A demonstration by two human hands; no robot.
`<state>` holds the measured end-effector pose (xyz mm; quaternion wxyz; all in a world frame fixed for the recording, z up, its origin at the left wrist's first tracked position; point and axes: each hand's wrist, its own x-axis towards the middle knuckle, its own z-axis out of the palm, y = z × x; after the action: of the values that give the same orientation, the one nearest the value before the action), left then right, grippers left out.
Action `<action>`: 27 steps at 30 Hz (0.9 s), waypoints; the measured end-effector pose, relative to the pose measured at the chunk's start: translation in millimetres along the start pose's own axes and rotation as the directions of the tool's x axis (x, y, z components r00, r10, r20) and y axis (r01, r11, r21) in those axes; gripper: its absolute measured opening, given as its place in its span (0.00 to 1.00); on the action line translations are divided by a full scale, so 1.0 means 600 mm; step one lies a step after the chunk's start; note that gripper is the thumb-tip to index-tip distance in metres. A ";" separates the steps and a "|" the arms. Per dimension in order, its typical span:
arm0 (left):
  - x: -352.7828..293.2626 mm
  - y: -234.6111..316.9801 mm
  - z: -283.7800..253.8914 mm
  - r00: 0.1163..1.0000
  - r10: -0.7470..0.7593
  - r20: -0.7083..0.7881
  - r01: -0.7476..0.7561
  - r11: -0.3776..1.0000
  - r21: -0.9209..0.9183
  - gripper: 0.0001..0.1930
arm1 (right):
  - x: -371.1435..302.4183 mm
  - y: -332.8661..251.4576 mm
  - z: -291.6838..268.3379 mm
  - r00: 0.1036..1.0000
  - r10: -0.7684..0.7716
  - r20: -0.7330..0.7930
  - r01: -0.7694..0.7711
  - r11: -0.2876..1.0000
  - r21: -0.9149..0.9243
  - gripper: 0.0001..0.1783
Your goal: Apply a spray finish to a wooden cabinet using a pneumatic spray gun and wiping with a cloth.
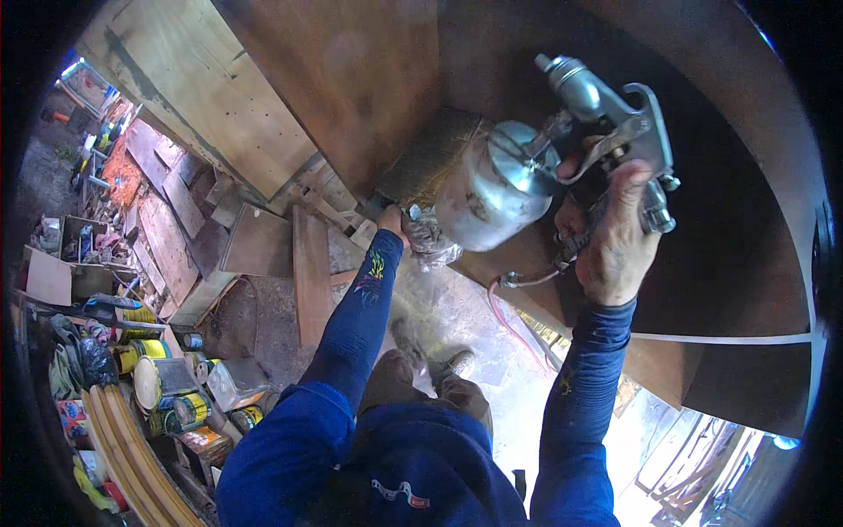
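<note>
My right hand [622, 230] is wrapped round the grip of a metal paint spray gun [606, 101], raised before a dark brown wooden panel. Under the gun hangs its paint-stained silver cup [496, 206], tilted. A reddish air hose [514, 325] runs down from the gun's fitting. My left hand [393, 224] reaches forward, low, by the bottom corner of a brown board [351, 79]. Its fingers look closed and are partly hidden. Right beside it is a crumpled, greyish, shiny bundle [430, 241]; whether the hand grips it is unclear.
Curved dark brown panelling [720, 202] surrounds my right side. A pale plywood sheet [193, 88] leans at the upper left. Loose boards [312, 272] and offcuts lie on the left. Several paint cans [158, 382] and curved wood strips [132, 448] crowd the lower left.
</note>
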<state>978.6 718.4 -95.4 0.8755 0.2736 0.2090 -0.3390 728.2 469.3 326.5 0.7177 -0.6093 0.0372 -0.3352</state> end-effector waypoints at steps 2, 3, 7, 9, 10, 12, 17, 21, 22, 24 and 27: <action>-0.014 -0.052 0.079 0.982 0.017 -0.188 -0.004 0.998 0.066 0.19 | 0.002 0.031 -0.026 0.997 0.059 -0.055 -0.065 0.991 -0.121 0.26; -0.037 -0.074 0.116 0.925 0.080 -0.372 -0.025 0.988 0.152 0.19 | -0.006 0.047 -0.041 0.988 0.115 -0.102 -0.134 0.969 -0.206 0.23; -0.044 -0.031 0.097 0.957 0.052 -0.286 -0.006 0.987 0.160 0.21 | -0.003 0.122 -0.046 0.932 0.349 -0.102 -0.362 0.860 -0.360 0.26; -0.021 -0.007 0.063 0.983 -0.025 -0.180 0.035 0.998 0.051 0.20 | 0.005 0.152 -0.035 0.947 0.310 -0.083 -0.318 0.877 -0.359 0.27; -0.016 -0.014 0.053 0.983 -0.025 -0.181 0.029 0.999 0.017 0.16 | 0.006 0.162 -0.038 0.929 0.357 -0.100 -0.367 0.844 -0.391 0.27; -0.002 0.010 0.017 0.986 0.155 -0.060 -0.122 0.918 0.377 0.16 | 0.016 0.171 -0.023 0.909 0.402 -0.115 -0.412 0.817 -0.404 0.27; -0.006 -0.055 0.056 0.999 0.041 -0.008 -0.037 0.954 0.299 0.16 | 0.009 0.185 -0.053 0.914 0.363 -0.181 -0.405 0.808 -0.428 0.27; 0.044 -0.011 -0.034 0.998 -0.031 -0.051 0.035 0.996 0.084 0.19 | 0.013 0.098 -0.018 0.990 0.100 -0.098 -0.120 0.965 -0.234 0.20; 0.055 0.060 -0.087 0.942 0.312 0.123 -0.318 0.714 0.624 0.19 | 0.018 0.054 0.022 0.992 0.072 -0.099 -0.079 0.994 -0.072 0.21; 0.063 0.089 -0.111 0.804 0.432 0.409 -0.495 0.103 0.863 0.20 | 0.018 0.017 0.055 0.991 0.017 -0.135 -0.004 0.996 0.092 0.21; 0.032 -0.008 -0.035 0.885 0.329 0.329 -0.453 0.447 0.771 0.21 | 0.023 0.051 0.017 0.984 0.074 -0.161 -0.087 0.993 -0.077 0.22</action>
<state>984.3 719.5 -123.7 0.7050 0.6718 -0.1032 -0.2023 756.9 471.4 306.3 0.6994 -0.6083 0.1323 -0.3513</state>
